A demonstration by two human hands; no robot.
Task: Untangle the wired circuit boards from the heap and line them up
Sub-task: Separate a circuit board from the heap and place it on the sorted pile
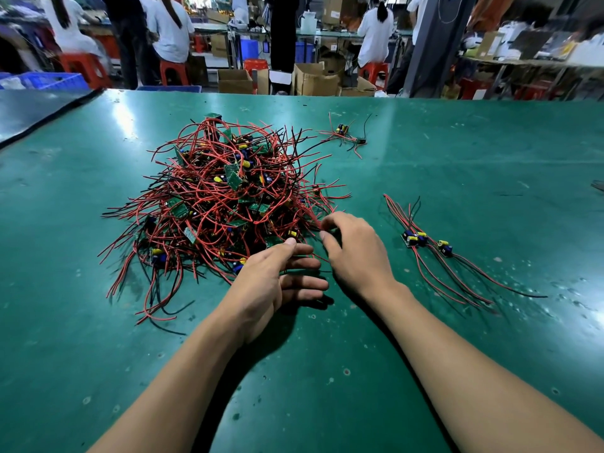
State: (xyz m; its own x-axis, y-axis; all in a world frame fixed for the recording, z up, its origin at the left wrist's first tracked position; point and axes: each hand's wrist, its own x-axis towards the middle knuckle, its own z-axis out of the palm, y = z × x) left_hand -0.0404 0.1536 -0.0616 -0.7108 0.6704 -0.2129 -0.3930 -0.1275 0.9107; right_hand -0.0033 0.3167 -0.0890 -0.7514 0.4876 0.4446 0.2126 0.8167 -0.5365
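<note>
At the near right edge of the heap (222, 197), the right hand (354, 253) pinches a red wire (313, 220) and the left hand (277, 276) lies relaxed, so an unbraced pull can drag tangled boards (179, 209) across the table (457, 158).

**Non-task items, bench & bkgd**

- Bench mat (425, 354), green: scuffed, pale specks, glare patches twd far L.
- Dark sheet (39, 109), far-L corner, its edge lapping the green.
- Cardboard boxes (315, 81), several, open, on floor just beyond far edge.
- Red stools (83, 68), several, bkgd.
- Blue crate (52, 81), far L, beside a stool.
- Blue bins (250, 49), mid bkgd.
- Persons in white tops (376, 31), seated, backs to cam.
- Person in dark clothes (130, 37), standing, L.
- Grey pillar (434, 44), R of centre.
- Bkgd bench (523, 60), R, cluttered w/ boxes, detail blurred.
</note>
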